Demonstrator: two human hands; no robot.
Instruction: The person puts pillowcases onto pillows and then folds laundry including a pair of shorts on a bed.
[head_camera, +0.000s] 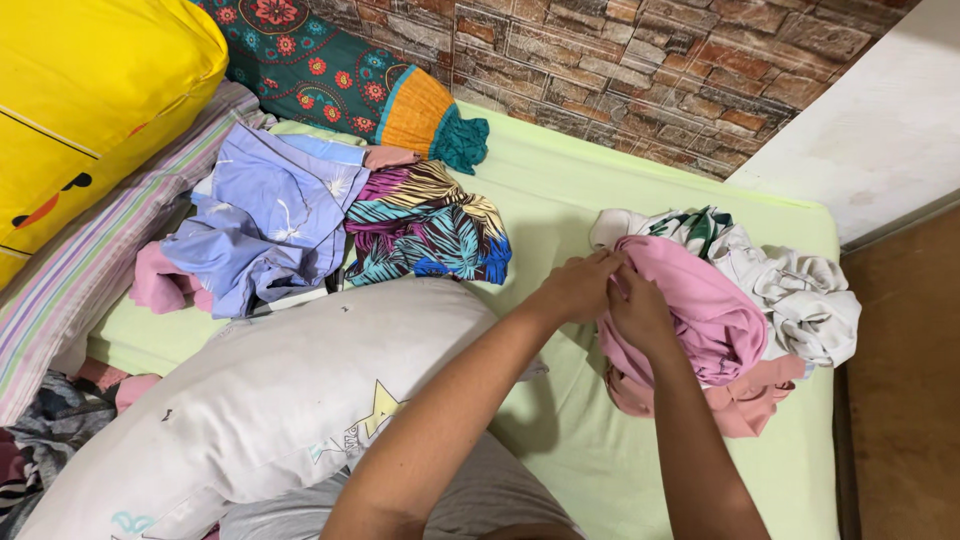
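Both forearms are stretched forward from 6 o'clock over the bed (560, 190). The left hand (578, 285) and right hand (638, 312) are joined, each grip pinched on the pink cloth (705, 310) atop a pile (800, 295) at 2 o'clock. A pillow (260, 400) lies at 8 o'clock.

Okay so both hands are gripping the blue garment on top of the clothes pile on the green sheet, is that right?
Not quite: the garment is pink, not blue. The head view shows the left hand and right hand gripping the pink garment on top of the clothes pile on the green sheet.
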